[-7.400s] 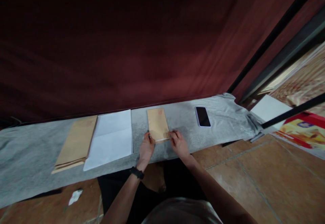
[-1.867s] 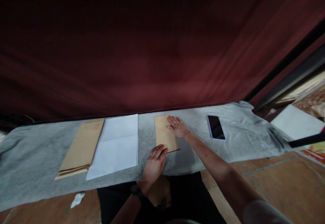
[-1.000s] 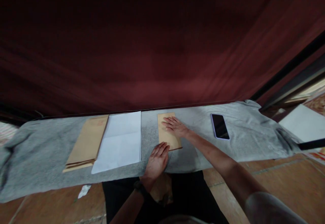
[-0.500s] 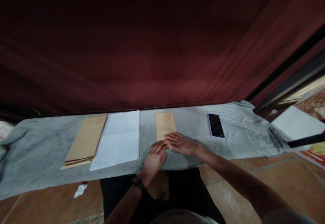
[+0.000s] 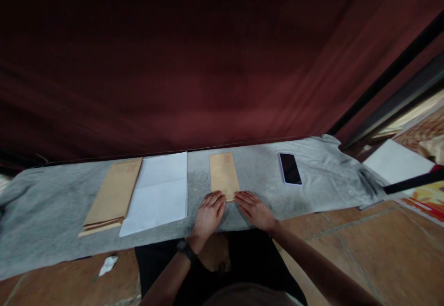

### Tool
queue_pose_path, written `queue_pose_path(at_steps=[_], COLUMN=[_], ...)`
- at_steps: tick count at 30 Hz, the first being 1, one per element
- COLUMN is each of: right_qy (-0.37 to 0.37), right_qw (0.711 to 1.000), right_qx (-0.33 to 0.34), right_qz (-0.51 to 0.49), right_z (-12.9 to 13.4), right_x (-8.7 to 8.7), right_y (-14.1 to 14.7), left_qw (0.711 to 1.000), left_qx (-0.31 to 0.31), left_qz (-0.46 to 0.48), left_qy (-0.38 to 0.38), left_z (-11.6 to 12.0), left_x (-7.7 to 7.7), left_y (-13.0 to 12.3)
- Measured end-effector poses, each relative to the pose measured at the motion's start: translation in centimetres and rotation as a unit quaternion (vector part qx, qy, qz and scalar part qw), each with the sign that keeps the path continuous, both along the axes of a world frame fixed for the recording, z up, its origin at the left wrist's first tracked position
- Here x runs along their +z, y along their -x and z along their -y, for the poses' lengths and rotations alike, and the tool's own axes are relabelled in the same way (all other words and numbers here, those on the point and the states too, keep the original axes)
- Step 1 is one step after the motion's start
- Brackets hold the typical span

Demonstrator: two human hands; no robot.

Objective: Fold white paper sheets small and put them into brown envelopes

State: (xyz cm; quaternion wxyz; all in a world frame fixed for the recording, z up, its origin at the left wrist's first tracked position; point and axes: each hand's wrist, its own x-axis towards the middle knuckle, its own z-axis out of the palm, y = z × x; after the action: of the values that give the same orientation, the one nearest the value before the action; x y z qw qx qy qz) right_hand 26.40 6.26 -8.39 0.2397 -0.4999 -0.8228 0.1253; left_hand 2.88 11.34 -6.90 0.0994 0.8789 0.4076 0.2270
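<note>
A brown paper envelope [image 5: 224, 171] with small red print near its far end lies flat on the grey cloth [image 5: 199, 176] in front of me. My left hand [image 5: 210, 213] rests at its near left corner, fingers stretched out and touching the paper. At the near right corner is my right hand [image 5: 255, 209], its fingers extended flat with their tips on the envelope's edge. Left of the envelope lie white paper sheets [image 5: 159, 195] with a crease across them. Beyond those sits a stack of brown envelopes [image 5: 114, 192].
A phone [image 5: 290, 169] with a dark screen lies on the cloth to the right. A dark red curtain [image 5: 208, 88] hangs behind the cloth-covered surface. A crumpled white scrap [image 5: 108, 265] is on the tiled floor. Papers and a black bar [image 5: 414, 182] are at far right.
My right hand has slid off the envelope's middle, back and right to its near corner. My hands, close together before, are now apart. The view has shifted slightly.
</note>
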Motion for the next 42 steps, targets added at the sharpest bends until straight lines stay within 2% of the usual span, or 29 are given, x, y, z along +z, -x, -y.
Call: queue_pose_path(at_steps=[3,6,11,14,18,21,26,29,33,42], right_qy=[0.002,0.005,-0.019,-0.029,-0.024,-0.016,-0.018,-0.014,0.002,-0.008], right_qw=[1.000,1.000,1.000,0.999,1.000,1.000,0.999,0.998,0.995,0.985], right_qx=[-0.002,-0.009,0.001,-0.003,-0.006,-0.015,-0.036,-0.046,-0.073,-0.162], right_qz=[-0.001,-0.002,-0.014,-0.023,-0.019,-0.015,-0.028,-0.045,-0.061,-0.053], right_z=[0.0,-0.1,-0.1,-0.1,-0.1,-0.3,-0.6,-0.8,-1.1,-1.7], right_x=[0.2,0.3,0.4,0.4,0.3,0.2,-0.1,-0.2,0.0,-0.5], right_y=[0.1,0.3,0.3,0.3,0.4,0.5,0.5,0.5,0.8,2.4], left_qw=[1.000,0.999,0.996,0.994,0.994,0.993,0.995,0.995,0.996,0.997], left_qx=[0.003,-0.020,-0.037,-0.035,-0.061,-0.084,-0.077,-0.082,-0.075,-0.034], left_qz=[-0.018,-0.028,-0.081,-0.098,-0.083,-0.076,-0.051,-0.031,-0.017,0.046], left_qy=[0.015,0.020,0.032,0.032,0.023,0.028,0.037,0.041,0.044,0.043], left_z=[-1.7,-4.5,-9.4,-10.5,-9.4,-7.1,-2.9,-1.4,-1.0,-1.1], left_x=[0.9,1.2,0.3,-0.6,-1.3,-1.4,-1.3,-1.2,-1.3,-2.0], left_y=[-1.2,-3.0,-6.3,-7.2,-6.4,-5.1,-2.7,-1.6,-1.1,-1.9])
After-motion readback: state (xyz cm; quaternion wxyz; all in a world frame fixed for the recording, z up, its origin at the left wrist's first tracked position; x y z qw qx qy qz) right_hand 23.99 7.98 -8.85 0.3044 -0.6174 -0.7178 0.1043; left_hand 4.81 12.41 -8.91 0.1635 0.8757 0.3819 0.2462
